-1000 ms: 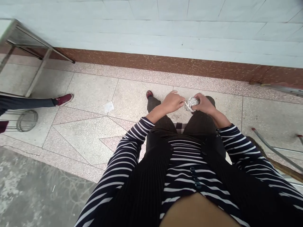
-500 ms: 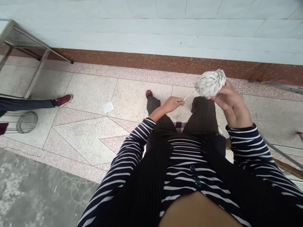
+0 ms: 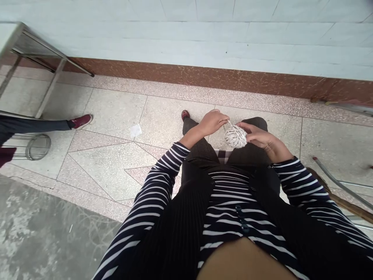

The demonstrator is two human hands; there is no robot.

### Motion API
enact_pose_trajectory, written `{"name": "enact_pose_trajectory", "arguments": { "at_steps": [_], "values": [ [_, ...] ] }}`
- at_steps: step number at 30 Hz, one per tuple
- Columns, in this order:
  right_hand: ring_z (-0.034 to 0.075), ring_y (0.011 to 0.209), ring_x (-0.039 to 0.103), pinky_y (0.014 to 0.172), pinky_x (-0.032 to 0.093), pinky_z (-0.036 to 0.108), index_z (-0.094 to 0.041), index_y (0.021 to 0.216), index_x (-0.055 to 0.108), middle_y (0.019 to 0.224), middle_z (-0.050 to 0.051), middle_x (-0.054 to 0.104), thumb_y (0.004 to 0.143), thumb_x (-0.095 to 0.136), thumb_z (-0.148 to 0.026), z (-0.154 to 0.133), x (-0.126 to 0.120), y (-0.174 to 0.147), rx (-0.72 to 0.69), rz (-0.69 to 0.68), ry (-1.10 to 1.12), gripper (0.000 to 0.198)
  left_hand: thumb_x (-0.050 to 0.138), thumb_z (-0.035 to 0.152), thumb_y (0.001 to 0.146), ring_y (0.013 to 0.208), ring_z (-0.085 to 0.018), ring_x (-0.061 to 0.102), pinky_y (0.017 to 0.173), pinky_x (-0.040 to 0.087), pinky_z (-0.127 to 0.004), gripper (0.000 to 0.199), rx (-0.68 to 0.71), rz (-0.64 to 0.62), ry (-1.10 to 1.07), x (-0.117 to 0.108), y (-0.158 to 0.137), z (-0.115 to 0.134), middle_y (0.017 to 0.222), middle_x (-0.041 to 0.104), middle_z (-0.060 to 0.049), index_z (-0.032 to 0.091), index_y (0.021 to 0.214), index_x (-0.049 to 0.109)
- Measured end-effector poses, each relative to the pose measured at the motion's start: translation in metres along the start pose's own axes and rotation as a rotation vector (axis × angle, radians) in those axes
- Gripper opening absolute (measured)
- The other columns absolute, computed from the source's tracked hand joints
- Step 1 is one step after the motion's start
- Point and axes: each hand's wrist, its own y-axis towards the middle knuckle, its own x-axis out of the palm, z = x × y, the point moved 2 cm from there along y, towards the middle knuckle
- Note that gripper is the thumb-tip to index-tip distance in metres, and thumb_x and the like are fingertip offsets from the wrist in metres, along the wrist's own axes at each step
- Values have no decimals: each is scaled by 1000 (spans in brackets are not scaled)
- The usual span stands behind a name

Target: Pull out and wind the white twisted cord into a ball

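Observation:
A whitish ball of yarn (image 3: 235,136) with dark flecks hangs in front of my lap, above my knees. My right hand (image 3: 264,140) grips it from the right side, thumb and fingers closed on its edge. On the left, my left hand (image 3: 214,121) pinches the strand of yarn (image 3: 229,123) close to the ball's upper left. Only a short bit of strand shows between the left fingertips and the ball. The ball's far side is hidden.
A metal-legged table (image 3: 43,89) stands at the left by the tiled wall (image 3: 186,42). Another person's leg and red shoe (image 3: 82,121) reach in beside a wire stool (image 3: 37,147). White paper (image 3: 136,130) lies on the floor. Metal tubing (image 3: 335,181) stands at my right.
My right hand has brought the ball down and left, close to my left hand. The strand stretched between them has become much shorter. My left hand has risen slightly.

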Motion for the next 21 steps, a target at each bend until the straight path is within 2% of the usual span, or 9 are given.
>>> {"name": "enact_pose_trajectory", "arguments": {
  "at_steps": [3,5,8,12,15,18,20,21],
  "values": [
    [38,117,75,91,67,47,-27,125,71,114,9,79,53,86,-26,1,-8,2,-7,-47,85,74,54,34,108,99,-24,71,98,50,-38,30,-33,27,-83,2,5,-1,98,81,-6,21,93,77],
    [41,117,76,91,67,51,-26,128,72,117,11,80,51,87,-28,-1,-9,4,-28,-17,146,78,53,37,109,99,-23,72,95,49,-35,33,-49,64,-158,3,9,-2,99,81,-6,20,92,77],
    [44,114,77,83,69,53,-26,130,72,119,12,81,53,88,-35,-9,-7,0,-90,105,224,79,53,36,108,97,-21,72,90,49,-31,35,-105,93,-272,11,10,-5,97,81,-5,18,88,77],
    [39,119,75,83,70,48,-31,134,69,124,9,78,64,86,-42,-28,-24,-5,-241,351,207,72,58,32,102,74,-15,63,77,44,-28,35,-227,-16,-333,40,-2,-2,75,72,-1,17,74,74],
    [36,128,68,92,69,50,-30,133,65,132,9,71,73,80,-40,-34,-51,6,-335,590,85,63,59,31,101,66,-13,56,72,41,-27,34,-239,-104,-360,50,-16,11,69,68,1,17,72,73],
    [41,140,55,103,63,59,-26,131,62,139,15,61,65,82,-27,-21,-69,22,-304,869,-253,69,58,30,101,70,-14,58,74,41,-29,34,-174,-129,-341,36,-20,26,73,70,0,18,72,71],
    [45,141,53,111,58,64,-22,128,63,141,18,56,59,87,-22,-4,-64,31,-205,902,-463,73,58,30,102,74,-16,60,78,43,-31,34,-122,-101,-246,19,-15,30,75,70,-1,18,72,69],
    [45,140,54,113,56,65,-21,128,63,142,19,55,58,88,-23,5,-57,34,-163,824,-503,74,58,29,102,76,-17,60,82,45,-32,34,-94,-77,-178,10,-11,30,74,69,-2,19,71,67]
  ]
}}
